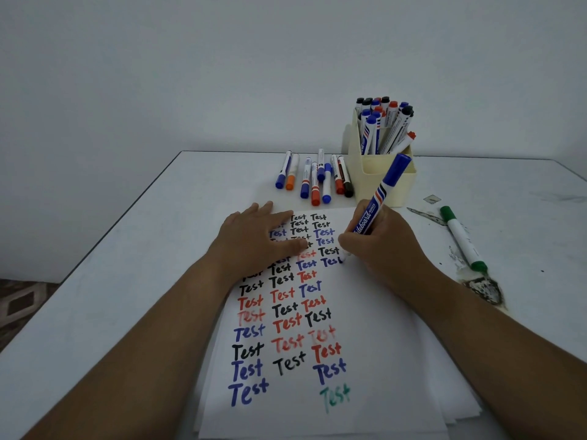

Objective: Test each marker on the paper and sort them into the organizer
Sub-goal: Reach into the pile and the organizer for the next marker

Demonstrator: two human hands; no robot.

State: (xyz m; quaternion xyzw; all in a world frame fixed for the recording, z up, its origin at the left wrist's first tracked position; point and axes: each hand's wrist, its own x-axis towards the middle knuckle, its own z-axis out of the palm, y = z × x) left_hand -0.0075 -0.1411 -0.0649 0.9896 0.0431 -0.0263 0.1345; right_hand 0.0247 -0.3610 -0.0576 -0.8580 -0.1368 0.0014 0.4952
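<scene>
A white paper sheet lies on the table, filled with rows of "Test" in black, red, blue and one green. My right hand grips a blue whiteboard marker, its tip down on the paper beside a blue "Test". My left hand presses flat on the upper left of the sheet, fingers straight. A cream organizer stands behind the paper, with several capped markers upright in its rear compartment. Several more markers lie in a row to its left.
A green marker lies on the table to the right, near dark scuffed stains. More sheets are stacked under the paper. The table's left edge runs diagonally, with patterned floor beyond it.
</scene>
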